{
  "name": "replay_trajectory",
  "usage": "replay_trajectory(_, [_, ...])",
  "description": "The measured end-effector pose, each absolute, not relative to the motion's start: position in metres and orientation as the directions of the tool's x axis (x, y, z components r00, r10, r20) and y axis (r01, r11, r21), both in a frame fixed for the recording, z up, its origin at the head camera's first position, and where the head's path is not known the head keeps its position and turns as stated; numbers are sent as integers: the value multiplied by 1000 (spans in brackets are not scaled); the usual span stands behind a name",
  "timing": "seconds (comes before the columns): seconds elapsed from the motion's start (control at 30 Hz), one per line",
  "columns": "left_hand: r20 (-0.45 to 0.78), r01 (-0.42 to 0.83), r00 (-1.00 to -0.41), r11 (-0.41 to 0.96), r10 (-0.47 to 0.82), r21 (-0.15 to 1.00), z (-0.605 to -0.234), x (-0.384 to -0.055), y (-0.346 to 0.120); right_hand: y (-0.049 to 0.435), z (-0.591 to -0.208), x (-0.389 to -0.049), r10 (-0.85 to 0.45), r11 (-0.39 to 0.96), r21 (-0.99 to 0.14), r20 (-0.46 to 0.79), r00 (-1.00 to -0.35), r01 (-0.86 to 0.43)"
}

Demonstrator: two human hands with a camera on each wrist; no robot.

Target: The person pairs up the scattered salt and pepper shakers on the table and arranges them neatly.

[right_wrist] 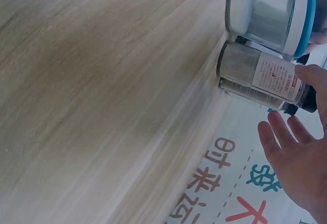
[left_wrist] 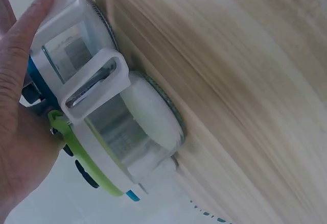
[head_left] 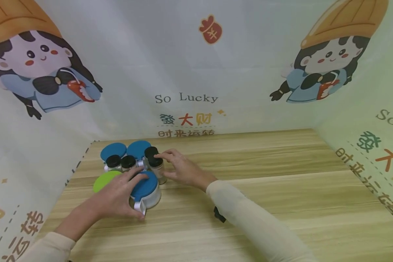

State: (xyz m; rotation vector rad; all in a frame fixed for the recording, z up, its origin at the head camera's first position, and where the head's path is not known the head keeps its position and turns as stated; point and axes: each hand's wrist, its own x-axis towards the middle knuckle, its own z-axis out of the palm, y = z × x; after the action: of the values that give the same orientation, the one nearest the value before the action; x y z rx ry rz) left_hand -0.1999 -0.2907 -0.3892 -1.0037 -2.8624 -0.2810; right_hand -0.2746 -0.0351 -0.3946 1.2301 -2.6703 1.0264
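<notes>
My left hand [head_left: 118,194] spreads over the front glass jar with a blue lid [head_left: 148,186], its fingers on the lid and its thumb beside the white handle. A green-lidded jar [head_left: 102,180] stands to its left, partly behind that hand; its clear body and white handle [left_wrist: 97,83] show in the left wrist view. My right hand [head_left: 187,169] reaches a black-capped spice bottle [right_wrist: 263,75], fingertip at the cap and thumb against the bottle's side. The other fingers are spread apart from the glass in the right wrist view. A second black-capped bottle [head_left: 150,150] stands just behind.
Two more blue-lidded jars [head_left: 114,151] stand at the back left, with two black-capped bottles [head_left: 113,161] in front of them. A small black object [head_left: 219,214] lies beside the right forearm. Printed cloth walls [head_left: 249,83] border the wooden table [head_left: 281,174].
</notes>
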Motion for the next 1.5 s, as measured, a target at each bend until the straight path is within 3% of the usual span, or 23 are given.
replay_trajectory(0.3, [109,633,-773,769,625,86,-388,-203,-283,-32,-396,-277,-652,397,-580,367,-663,-711])
replay_trajectory(0.6, [168,658,-750,746,639,101,-391,-209,-277,-18,-401,-272,-642,345,-656,357,-679,-671])
replay_trajectory(1.13, [169,578,-816,790,553,206,-397,-201,-275,1,-397,-261,-662,179,-682,449,-600,-709])
replay_trajectory(1.5, [294,588,-805,756,514,287,-394,-195,-251,22,-397,-247,-613,193,-725,437,-658,-661])
